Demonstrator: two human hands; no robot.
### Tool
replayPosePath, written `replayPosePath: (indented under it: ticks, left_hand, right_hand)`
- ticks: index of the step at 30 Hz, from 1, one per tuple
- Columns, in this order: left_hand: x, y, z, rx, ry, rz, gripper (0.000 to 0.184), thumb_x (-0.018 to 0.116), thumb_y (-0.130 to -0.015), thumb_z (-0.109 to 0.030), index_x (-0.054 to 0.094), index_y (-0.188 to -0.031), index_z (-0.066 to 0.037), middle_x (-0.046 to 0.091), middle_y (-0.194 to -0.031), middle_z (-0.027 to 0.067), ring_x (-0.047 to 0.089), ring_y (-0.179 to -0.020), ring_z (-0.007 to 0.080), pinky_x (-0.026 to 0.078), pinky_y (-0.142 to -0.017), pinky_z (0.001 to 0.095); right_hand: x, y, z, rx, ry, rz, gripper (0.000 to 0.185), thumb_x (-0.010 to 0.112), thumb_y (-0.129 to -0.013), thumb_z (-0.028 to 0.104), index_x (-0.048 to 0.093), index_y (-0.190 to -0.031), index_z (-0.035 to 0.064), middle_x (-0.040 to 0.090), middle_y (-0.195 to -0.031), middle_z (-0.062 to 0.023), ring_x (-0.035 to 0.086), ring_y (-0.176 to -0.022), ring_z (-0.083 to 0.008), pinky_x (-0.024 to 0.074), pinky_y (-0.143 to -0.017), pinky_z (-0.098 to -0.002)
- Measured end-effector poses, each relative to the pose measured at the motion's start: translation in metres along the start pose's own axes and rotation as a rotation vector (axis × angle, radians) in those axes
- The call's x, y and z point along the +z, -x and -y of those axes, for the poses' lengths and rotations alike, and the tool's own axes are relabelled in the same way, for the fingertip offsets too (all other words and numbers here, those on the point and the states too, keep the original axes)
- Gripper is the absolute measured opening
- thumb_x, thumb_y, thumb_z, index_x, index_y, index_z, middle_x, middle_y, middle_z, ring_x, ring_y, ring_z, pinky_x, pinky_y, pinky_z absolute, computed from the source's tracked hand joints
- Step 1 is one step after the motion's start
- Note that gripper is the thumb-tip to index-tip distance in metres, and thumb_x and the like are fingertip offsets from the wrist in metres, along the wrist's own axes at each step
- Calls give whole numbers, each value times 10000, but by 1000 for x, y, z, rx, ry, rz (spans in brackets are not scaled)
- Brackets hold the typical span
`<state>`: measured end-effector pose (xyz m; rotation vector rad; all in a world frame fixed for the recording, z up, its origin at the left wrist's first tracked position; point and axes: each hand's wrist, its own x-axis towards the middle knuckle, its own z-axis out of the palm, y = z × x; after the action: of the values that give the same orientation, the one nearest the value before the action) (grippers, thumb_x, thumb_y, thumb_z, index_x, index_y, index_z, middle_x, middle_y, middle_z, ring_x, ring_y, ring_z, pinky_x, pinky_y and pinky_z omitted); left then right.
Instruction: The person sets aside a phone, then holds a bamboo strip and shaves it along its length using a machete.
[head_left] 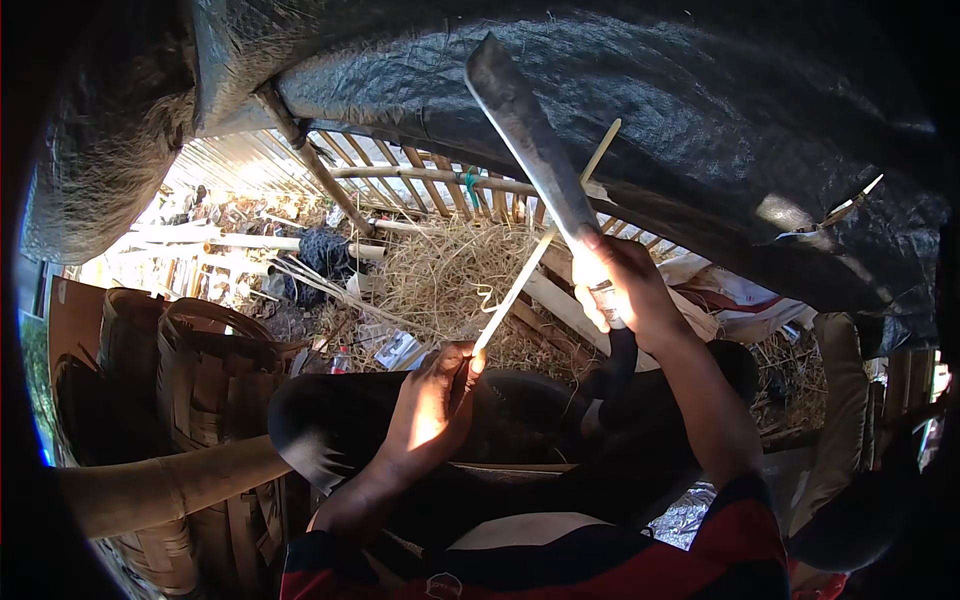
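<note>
My right hand is wrapped round the dark handle of a machete. Its broad blade points up and away to the left, with a bright edge along its left side. Pinched in my left hand is the near end of a thin, pale bamboo strip. The strip slants up to the right and crosses the blade just above my right hand; its far end shows beyond the blade. A small curled shaving hangs from the strip. I cannot tell whether blade and strip touch.
Straw-like shavings are heaped on the ground ahead, with bamboo poles to their left. Woven baskets stand at the left, behind a thick bamboo pole. Black plastic sheeting hangs overhead, close to the machete's tip.
</note>
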<state>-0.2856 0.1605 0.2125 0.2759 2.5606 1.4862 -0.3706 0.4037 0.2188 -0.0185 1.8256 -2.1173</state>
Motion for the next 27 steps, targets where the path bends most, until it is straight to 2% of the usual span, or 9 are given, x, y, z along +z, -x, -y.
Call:
replayPosePath:
  ticks: [3,7,9,12,17,18,23,25,27]
  left_hand:
    - [8,-4,8,126,19,-78,132,504,-834,64,521,-929,-26,523,-717,133,541,-630,272,433,-598,317]
    - [6,-7,7,11,-20,-49,122,500,-858,55,530,-952,-16,528,-725,135,542,-640,278,438,-614,320]
    - [5,-5,7,12,1,-55,109,502,-872,40,534,-962,-13,531,-728,139,541,-641,285,438,-614,324]
    - [5,-5,-2,-45,24,-34,64,510,-901,-7,544,-955,-3,546,-746,152,550,-654,310,431,-605,330]
    - [9,-1,-4,-59,128,95,96,524,-928,-88,557,-918,2,543,-763,152,530,-669,186,410,-607,308]
    - [5,-2,-16,-210,118,158,139,495,-958,-133,557,-931,-12,523,-753,109,469,-689,124,398,-620,290]
    - [-5,8,15,-167,319,197,154,479,-983,-149,556,-966,-17,477,-758,-14,421,-737,63,376,-647,230]
    - [-13,3,9,57,215,104,146,489,-984,-132,538,-1079,-32,465,-777,-66,395,-686,4,342,-614,179]
    - [-35,1,-12,-109,341,132,136,494,-984,-167,525,-1029,-43,414,-646,-75,342,-543,6,279,-483,193]
  right_hand:
    - [-1,1,-13,-12,-94,51,447,459,-969,436,523,-778,37,481,-525,-30,440,-397,-98,359,-370,-248]
    - [40,20,-13,155,193,235,413,427,-992,390,555,-811,42,492,-535,-11,446,-408,-79,359,-384,-234]
    - [31,15,-30,129,48,252,409,414,-999,384,546,-814,43,486,-542,-5,441,-422,-69,359,-389,-233]
    - [20,15,-7,79,-48,78,375,425,-996,373,531,-857,41,461,-540,-5,467,-464,-81,363,-397,-239]
    - [-2,8,0,-65,-32,-121,406,531,-938,435,534,-877,34,444,-507,6,414,-378,-86,334,-381,-247]
    - [-8,9,2,-51,-2,-179,408,533,-936,436,538,-890,31,450,-507,4,420,-381,-81,331,-380,-247]
    - [-16,13,20,-183,11,-280,313,554,-944,347,563,-936,34,470,-521,0,411,-388,-55,318,-382,-228]
    - [-20,16,25,-266,36,-255,253,568,-944,286,563,-927,34,477,-536,5,415,-397,-50,322,-382,-223]
    - [-20,20,30,-287,48,-298,227,576,-941,256,559,-916,31,481,-548,14,416,-405,-44,327,-382,-221]
